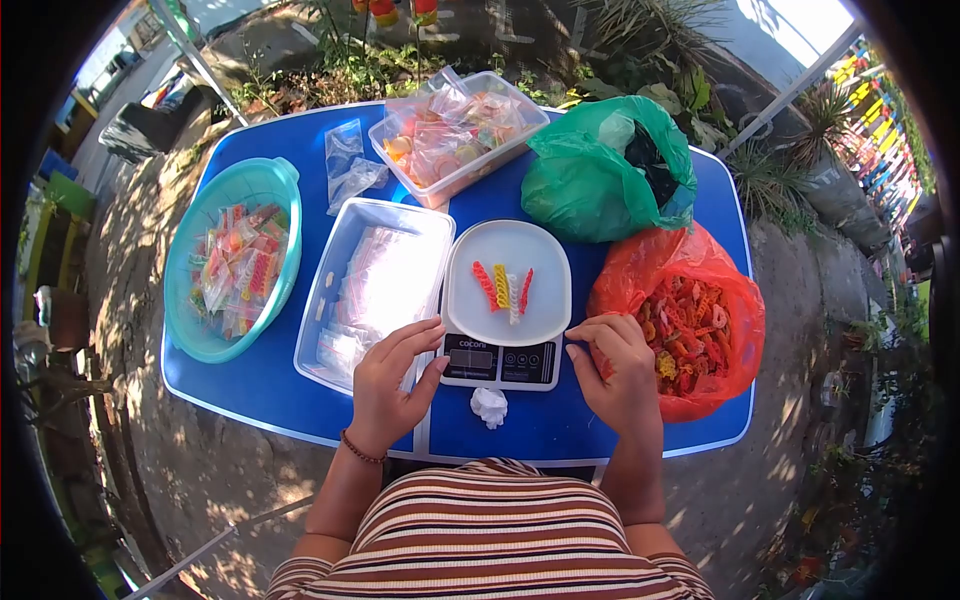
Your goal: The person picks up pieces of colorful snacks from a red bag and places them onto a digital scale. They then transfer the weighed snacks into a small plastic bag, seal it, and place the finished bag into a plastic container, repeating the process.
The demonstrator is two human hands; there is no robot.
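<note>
A white kitchen scale (500, 362) with a dark control panel stands at the middle of the table. On its white tray (510, 328) lie several twisted, spiral-shaped pieces (500, 285) in red, yellow and white, side by side. My left hand (398, 380) rests at the scale's left front corner, thumb apart from the fingers, nothing in it. On the other side, my right hand (618, 368) is by the scale's right edge, fingers bent with a gap to the thumb, also holding nothing. A red plastic bag (735, 350) full of similar pieces sits just right of that hand.
Left of the scale is a white tub (325, 265) of clear plastic bags. A turquoise basket (178, 290) and a clear container (490, 160) hold filled packets. Behind the red bag stands a green bag (570, 190). Crumpled white paper (489, 407) lies in front of the scale.
</note>
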